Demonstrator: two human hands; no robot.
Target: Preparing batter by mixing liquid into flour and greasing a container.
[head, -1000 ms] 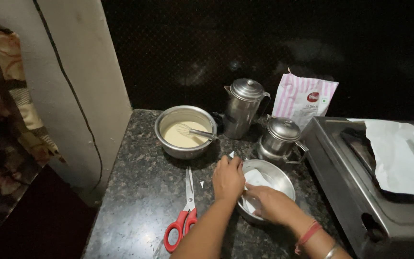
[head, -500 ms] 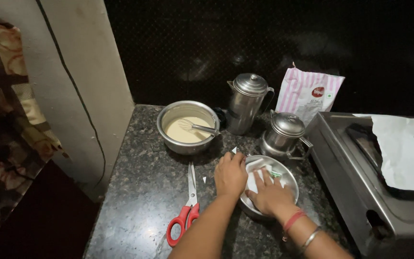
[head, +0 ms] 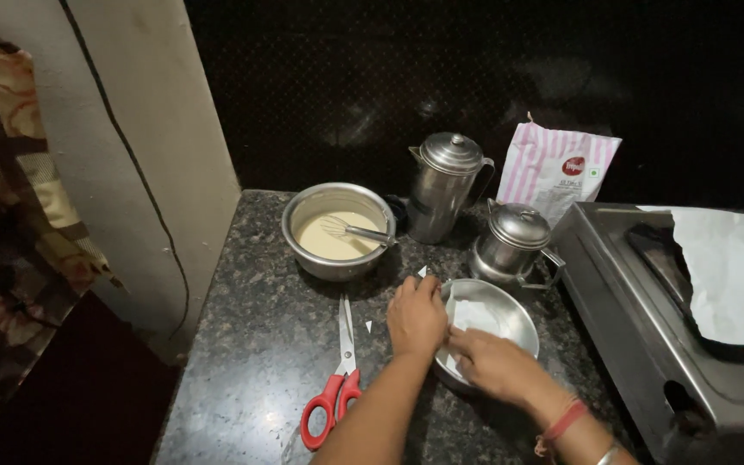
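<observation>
a: biggest first: dark speckled granite counter (head: 251, 344), then the steel stove (head: 647, 344) at the right edge with a white sheet (head: 738, 271) draped over its top.

b: behind, against the black wall: pink-striped pouch (head: 557, 168), tall lidded steel jug (head: 445, 185), squat lidded steel pot (head: 514, 241). at the left, steel bowl of pale batter (head: 337, 228) with a whisk (head: 355, 231) resting in it.

a: nearer, at the counter's middle: round steel pan (head: 510, 310), just in front of the squat pot. white paper lining (head: 475, 317) inside it, partly covered by the hands.

b: left hand (head: 417, 317) draped over the pan's near-left rim, fingers curled loosely, apparently steadying; whether anything is pinched underneath, cannot tell. right hand (head: 492, 362) low on the near rim, fingers flattened onto the paper, pressing rather than gripping.

a: red-handled scissors (head: 337, 379) lying shut on the counter, just left of the left forearm. smallest: a few white paper scraps (head: 368, 326) beside the blades.

b: for lining well, probably best to keep the left hand firm on the rim so nothing turns, and smooth from the centre outward with flat fingertips.

a: worth easing creases into the corner where base meets wall, gently; thin paper likely to tear under a nail.

b: also wise to keep sleeves and wrists away from the batter bowl nearby.
</observation>
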